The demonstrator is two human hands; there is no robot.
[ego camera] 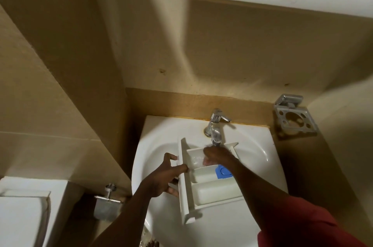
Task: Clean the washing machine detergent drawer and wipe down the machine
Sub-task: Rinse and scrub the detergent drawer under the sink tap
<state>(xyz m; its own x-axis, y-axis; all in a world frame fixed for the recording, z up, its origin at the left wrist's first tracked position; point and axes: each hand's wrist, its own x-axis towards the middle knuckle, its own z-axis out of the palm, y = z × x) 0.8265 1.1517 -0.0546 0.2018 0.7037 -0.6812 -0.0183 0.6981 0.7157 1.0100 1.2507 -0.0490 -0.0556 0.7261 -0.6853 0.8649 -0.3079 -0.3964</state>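
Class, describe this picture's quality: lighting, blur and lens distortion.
Head view: dim, yellowish light; the right hand is blurred, probably by motion, in the detergent drawer under the tap; the wall edges bow from wide-angle distortion; bright glints show on the chrome tap.

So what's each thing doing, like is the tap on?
tap: seems on, water splashing below.
drawer: in the sink, under the tap.
blue cap: fitted in the drawer.
left hand: grips the drawer's front.
right hand: inside the drawer's back compartment, blurred.
holder: empty.
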